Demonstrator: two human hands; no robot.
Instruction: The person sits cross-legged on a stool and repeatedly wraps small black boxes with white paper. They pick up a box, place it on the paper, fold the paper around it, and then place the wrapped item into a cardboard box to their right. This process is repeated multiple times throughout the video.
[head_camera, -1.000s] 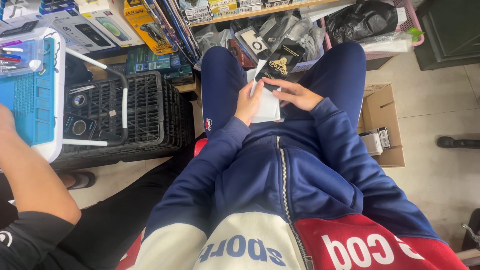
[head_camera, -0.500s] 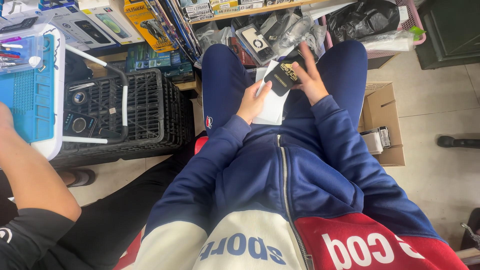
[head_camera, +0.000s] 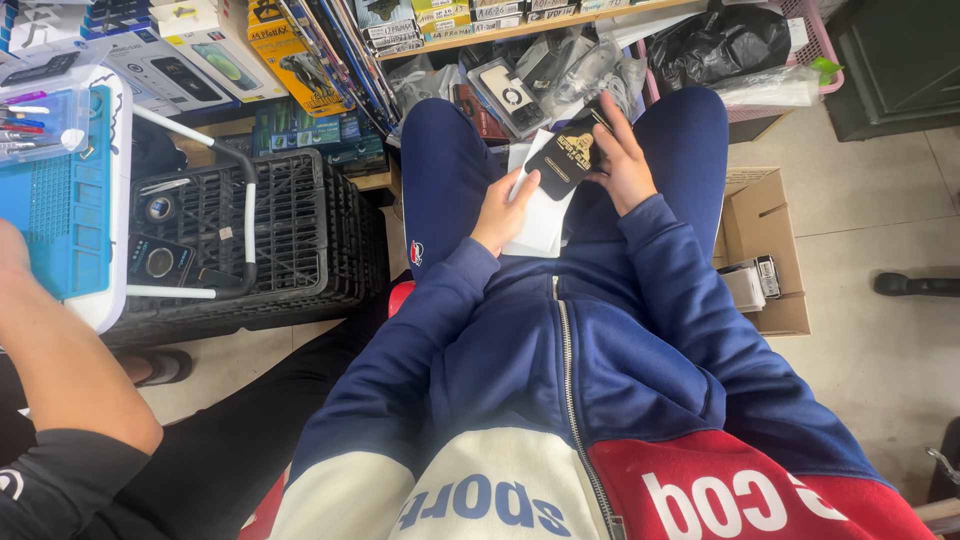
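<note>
Head view: two hands work over the lap. The right hand (head_camera: 622, 160) grasps one black card (head_camera: 563, 160) with gold print, held tilted above the knees. The left hand (head_camera: 503, 212) pinches one white sheet (head_camera: 540, 222) resting on the left thigh, touching the card's lower edge. One black crate (head_camera: 290, 235) stands left; one cardboard box (head_camera: 765, 250) right.

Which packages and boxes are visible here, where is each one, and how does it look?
Black flat package with gold print: held in the right hand above the lap.
White flat package: under the left hand, rectangular.
Yellow box: shelf, upper left.
White phone box: beside the yellow box.
Brown carton: floor, right, open.
</note>
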